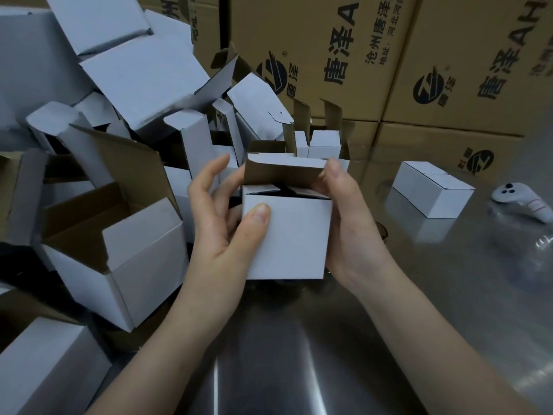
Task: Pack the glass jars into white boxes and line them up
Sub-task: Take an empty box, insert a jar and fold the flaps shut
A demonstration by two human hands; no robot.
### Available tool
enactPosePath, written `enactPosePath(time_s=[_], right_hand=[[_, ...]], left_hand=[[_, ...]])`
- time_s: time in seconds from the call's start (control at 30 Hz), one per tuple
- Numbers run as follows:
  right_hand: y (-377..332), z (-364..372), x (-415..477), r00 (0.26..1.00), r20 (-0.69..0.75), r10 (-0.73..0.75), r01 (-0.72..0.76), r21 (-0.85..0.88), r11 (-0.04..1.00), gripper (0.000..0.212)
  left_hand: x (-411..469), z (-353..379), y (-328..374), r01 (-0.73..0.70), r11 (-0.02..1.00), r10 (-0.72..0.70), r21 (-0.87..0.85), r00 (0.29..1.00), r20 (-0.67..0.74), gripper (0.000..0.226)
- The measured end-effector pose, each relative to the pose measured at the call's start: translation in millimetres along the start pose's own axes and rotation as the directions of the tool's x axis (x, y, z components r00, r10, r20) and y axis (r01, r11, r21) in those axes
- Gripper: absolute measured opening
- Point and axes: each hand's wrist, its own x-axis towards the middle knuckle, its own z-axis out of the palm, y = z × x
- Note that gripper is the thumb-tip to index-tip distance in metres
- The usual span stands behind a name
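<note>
White box (287,238) clasped by your left hand (221,226) and right hand (350,223).
Tuck the raised lid flap (284,173) in squarely.

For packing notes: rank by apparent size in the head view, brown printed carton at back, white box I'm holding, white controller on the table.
1. brown printed cardboard carton, largest though farthest and cropped.
2. white cardboard box, held; nearness enlarges it.
3. white plastic controller, smallest.

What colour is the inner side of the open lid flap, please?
Plain brown on the lid flap, while the box is white outside; the head view shows it.
</note>
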Motion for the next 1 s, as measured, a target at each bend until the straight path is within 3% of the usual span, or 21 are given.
enactPosePath(time_s=[0.2, 0.4, 0.7, 1.0], right_hand=[[0.5, -2.7, -1.0, 0.997, 0.035, -0.064, 0.064, -0.010, 0.998, 0.018], [-1.0, -2.0, -1.7, 0.988, 0.089, -0.129, 0.134, -0.054, 0.990, 0.024], [-2.1, -0.5, -4.7, 0.988, 0.022, -0.152, 0.154, -0.075, 0.985, 0.019], [-1.9, -2.1, -4.6, 0.982, 0.054, -0.181, 0.187, -0.134, 0.973, 0.023]], left_hand=[[-0.5, 0.0, -1.9, -0.046, 0.999, 0.045, 0.020, 0.998, 0.032, 0.051], [-1.6, -1.5, -2.9, -0.060, 0.998, 0.059, 0.020, 0.998, 0.033, 0.048], [-4.8, 0.5, -2.9, -0.045, 0.999, 0.041, 0.030, 0.994, 0.106, 0.048], [-5.2, -1.9, -5.6, -0.035, 0.998, 0.028, 0.058, 0.994, 0.106, 0.035]])
